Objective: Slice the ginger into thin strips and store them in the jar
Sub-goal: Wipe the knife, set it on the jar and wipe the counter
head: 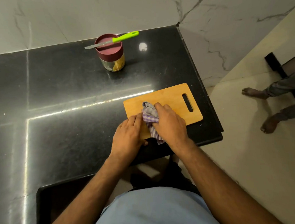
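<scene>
Right hand (pixel 168 123) grips checked cloth (pixel 150 118), wiping cutting board (pixel 171 99); left hand (pixel 129 134), fingers flat, steadies its edge. Risk: knife (pixel 112 41) balanced atop closed jar (pixel 111 54) could slip if jolted.

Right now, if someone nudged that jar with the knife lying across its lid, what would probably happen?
The knife only rests loose across the lid, both ends overhanging, so it would likely slide off. The jar looks like glass on a glossy counter, so it may skid rather than tip, being squat.
</scene>
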